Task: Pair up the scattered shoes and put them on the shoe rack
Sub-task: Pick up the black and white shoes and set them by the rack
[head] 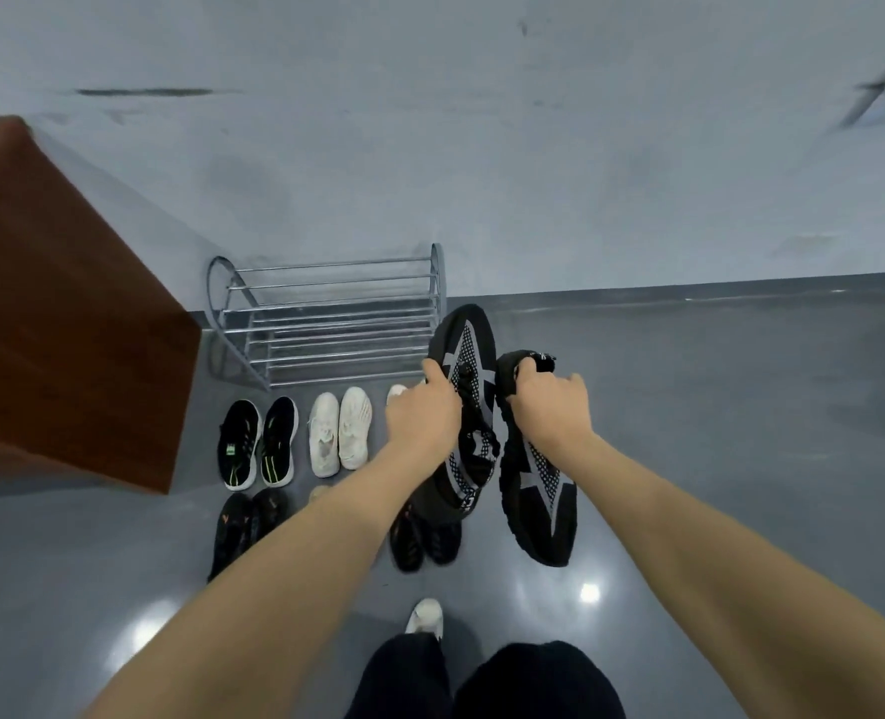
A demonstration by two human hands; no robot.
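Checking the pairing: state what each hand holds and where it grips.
Left hand grips one black-and-grey knit sneaker at its laced middle; right hand grips the matching black-and-grey sneaker at its heel collar.

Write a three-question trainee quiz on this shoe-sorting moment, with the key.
1. True or false: the metal shoe rack already holds shoes.
2. What does each hand hold? A) one black patterned shoe each B) both white shoes C) nothing
3. Which pair stands on the floor right of the black pair with green marks?

Key:
1. False; its bars are bare.
2. A; left hand grips one black patterned shoe, right hand the other.
3. The white pair.
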